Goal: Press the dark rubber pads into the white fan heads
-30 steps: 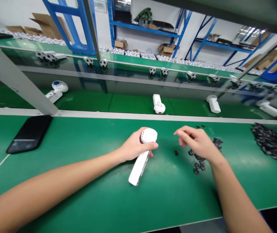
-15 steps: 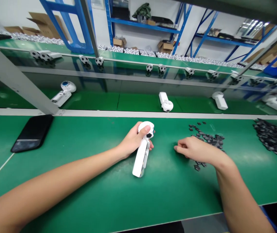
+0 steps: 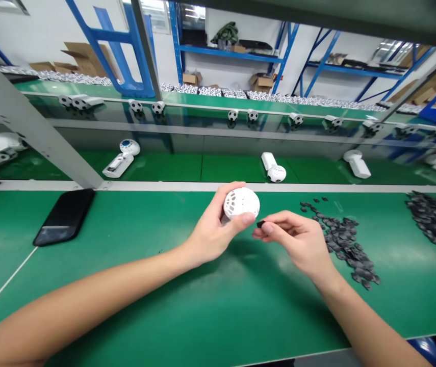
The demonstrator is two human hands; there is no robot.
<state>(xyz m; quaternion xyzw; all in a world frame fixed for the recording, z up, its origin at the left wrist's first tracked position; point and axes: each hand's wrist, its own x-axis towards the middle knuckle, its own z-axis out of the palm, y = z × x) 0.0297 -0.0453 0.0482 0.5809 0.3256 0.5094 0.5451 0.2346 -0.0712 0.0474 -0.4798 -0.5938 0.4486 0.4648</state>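
Two hands close: left hand (image 3: 213,227) wraps white vented round plastic head (image 3: 241,203), right hand (image 3: 293,238) pinches small black piece (image 3: 260,224) beside it; loose black pieces (image 3: 343,243) right of grip.

Green workbench (image 3: 11,219): dark scattered parts (image 3: 343,244), probably a tablet (image 3: 63,216)

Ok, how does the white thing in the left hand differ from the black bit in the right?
The white vented housing fills the left hand, while the black piece is far smaller, pinched by the right hand. The housing is round and slotted; the piece's shape is hard to tell. Both are held above the green bench.
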